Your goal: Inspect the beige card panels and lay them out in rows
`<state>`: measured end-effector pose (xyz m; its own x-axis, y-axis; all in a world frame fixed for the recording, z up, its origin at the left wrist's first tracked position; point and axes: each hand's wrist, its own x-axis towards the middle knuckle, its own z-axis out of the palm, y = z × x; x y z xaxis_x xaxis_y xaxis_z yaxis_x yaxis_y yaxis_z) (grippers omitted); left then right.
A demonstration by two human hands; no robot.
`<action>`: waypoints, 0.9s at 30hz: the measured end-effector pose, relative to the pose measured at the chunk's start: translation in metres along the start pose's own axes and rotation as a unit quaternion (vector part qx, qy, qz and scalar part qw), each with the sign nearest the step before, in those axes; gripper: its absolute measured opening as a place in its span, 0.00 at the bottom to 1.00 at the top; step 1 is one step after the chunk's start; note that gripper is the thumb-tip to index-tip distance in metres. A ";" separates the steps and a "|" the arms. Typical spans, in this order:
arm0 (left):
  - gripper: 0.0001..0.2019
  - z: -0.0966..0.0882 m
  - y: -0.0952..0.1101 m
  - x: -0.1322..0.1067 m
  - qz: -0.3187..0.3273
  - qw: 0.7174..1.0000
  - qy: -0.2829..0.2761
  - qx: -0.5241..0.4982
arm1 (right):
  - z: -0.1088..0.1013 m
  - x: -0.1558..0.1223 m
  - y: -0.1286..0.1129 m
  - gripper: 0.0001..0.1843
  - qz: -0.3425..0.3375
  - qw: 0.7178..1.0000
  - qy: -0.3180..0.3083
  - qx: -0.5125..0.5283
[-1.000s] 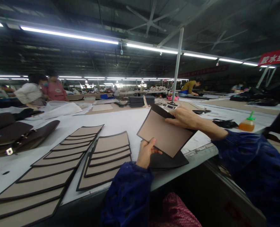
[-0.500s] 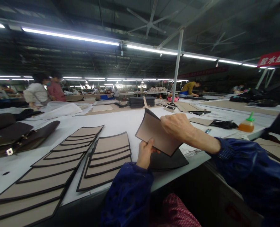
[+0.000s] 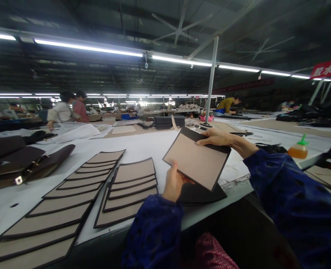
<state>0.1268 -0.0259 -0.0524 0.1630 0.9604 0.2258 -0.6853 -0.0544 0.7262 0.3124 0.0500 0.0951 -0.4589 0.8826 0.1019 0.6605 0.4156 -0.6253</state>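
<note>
clock: read on the view, held panel at centre, 12 toward the top.
held panel point(image 3: 196, 162): beige, dark border, wider dark band along its upper edge; tilted, raised over the near part of the worktop point(image 3: 144, 144); face turned to the camera, probably so surface and edges can be looked over.
left hand point(image 3: 174, 183): at 8 o'clock, grasping the panel near its lower-left edge; thumb on the face, other fingers mostly behind; seems to bear it from below.
right hand point(image 3: 217, 137): at 1 to 2 o'clock, grasping the upper edge; thumb on the front, fingers behind not seen; near-opposite holds likely stop it swinging and leave most of the face uncovered.
dark piece point(image 3: 199, 194): 6 o'clock, partly hidden by the panel, near the worktop's front edge; one layer or several, cannot tell; looks easy to reach there.
short row point(image 3: 133, 172): 8 to 9 o'clock; similar panels overlapped, near strips showing; stagger seems to save room and keep edges free for lifting.
long row point(image 3: 59, 207): just beside the short row, nearly 9 o'clock; same stagger, presumably same reason.
brown piece point(image 3: 50, 160): 9 o'clock, metal fittings, well apart.
squeeze bottle point(image 3: 298, 150): 3 o'clock, green nozzle up, perhaps against leaks.
</note>
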 end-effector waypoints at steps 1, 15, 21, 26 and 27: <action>0.31 0.000 0.000 0.000 -0.016 1.000 -0.002 -0.012 | 0.001 0.000 0.001 0.20 0.002 1.000 -0.001 0.010; 0.18 -0.003 -0.005 -0.002 0.061 0.994 0.024 0.089 | 0.003 -0.007 0.011 0.22 0.056 0.988 -0.050 0.138; 0.17 -0.001 -0.005 -0.001 0.090 0.994 0.043 0.055 | -0.002 -0.019 0.007 0.24 0.105 0.971 -0.119 0.179; 0.19 -0.002 -0.006 0.000 0.093 0.992 0.054 0.068 | -0.002 -0.021 0.013 0.24 0.095 0.973 -0.128 0.168; 0.20 -0.003 -0.007 0.000 0.096 0.990 0.061 0.078 | -0.001 -0.020 0.015 0.23 0.082 0.978 -0.121 0.152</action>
<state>0.1293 -0.0244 -0.0595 -0.0542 0.9535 0.2964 -0.5754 -0.2724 0.7712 0.3321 0.0387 0.0847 -0.5132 0.8388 -0.1819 0.5472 0.1565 -0.8222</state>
